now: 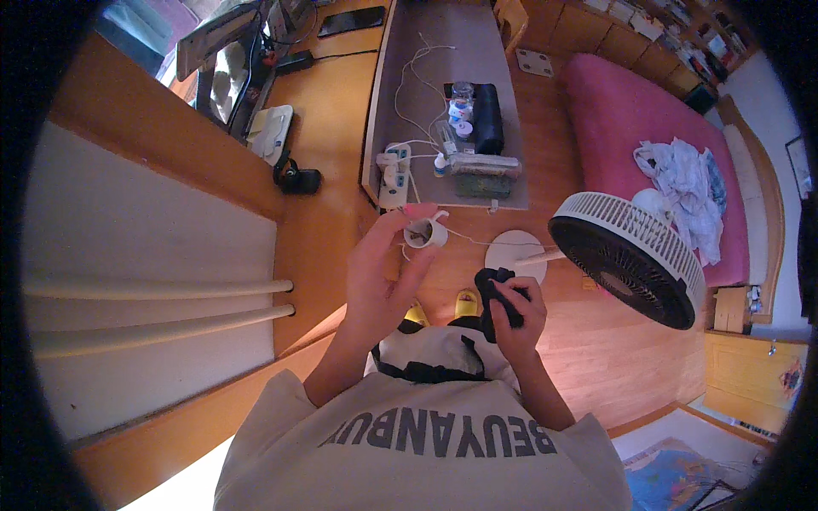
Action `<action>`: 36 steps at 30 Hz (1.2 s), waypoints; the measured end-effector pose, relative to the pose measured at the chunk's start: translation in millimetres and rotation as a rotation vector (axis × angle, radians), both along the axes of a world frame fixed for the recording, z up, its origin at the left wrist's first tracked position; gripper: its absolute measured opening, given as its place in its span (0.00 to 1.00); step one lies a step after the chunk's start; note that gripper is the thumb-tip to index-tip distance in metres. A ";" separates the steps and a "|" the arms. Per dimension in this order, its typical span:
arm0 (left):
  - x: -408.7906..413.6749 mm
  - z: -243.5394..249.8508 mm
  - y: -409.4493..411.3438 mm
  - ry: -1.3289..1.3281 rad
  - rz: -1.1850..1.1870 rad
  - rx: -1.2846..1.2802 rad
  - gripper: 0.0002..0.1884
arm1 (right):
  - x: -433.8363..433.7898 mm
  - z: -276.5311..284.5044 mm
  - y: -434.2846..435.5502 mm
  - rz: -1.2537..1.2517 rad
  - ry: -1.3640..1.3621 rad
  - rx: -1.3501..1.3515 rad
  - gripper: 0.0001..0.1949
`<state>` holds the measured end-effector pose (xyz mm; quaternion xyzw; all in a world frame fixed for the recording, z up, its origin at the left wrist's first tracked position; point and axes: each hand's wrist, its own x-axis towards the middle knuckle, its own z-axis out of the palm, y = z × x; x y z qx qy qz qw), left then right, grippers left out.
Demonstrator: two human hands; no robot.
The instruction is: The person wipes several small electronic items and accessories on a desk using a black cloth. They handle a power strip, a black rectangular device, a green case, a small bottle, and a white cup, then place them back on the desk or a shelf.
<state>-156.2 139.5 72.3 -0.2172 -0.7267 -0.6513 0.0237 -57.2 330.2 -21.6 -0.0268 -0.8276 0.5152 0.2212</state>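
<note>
Between the thumb and fingers of my left hand [377, 274] is a small white cup-shaped object [436, 241]. Its round mouth faces up, a little hook or handle sticks out at the upper right, and something dark shows inside. My right hand [521, 313] grips a bunched black item [491, 319], probably soft cloth; the fingers cover part of it. Both hands are in front of my torso, apart from each other, above the wooden floor and my yellow slippers [468, 301].
A white fan [626, 255] on a round base [505, 246] stands to the right. Ahead, a grey-topped table [422, 83] bears a power strip [395, 182], cables, bottles and a black case [488, 118]. At left is a wooden desk [332, 96]; a pink bed [607, 115] stands farther right.
</note>
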 end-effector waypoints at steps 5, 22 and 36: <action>3.4 0.7 6.4 -0.057 -0.096 0.139 0.20 | -0.1 5.0 5.8 -0.027 0.084 0.018 0.16; 24.1 22.5 -0.7 -0.221 -0.061 0.184 0.21 | -34.5 95.9 -17.5 0.231 0.312 0.392 0.26; 21.0 22.6 -5.1 -0.216 -0.067 0.054 0.22 | -34.1 97.2 -19.5 0.252 0.232 0.224 0.23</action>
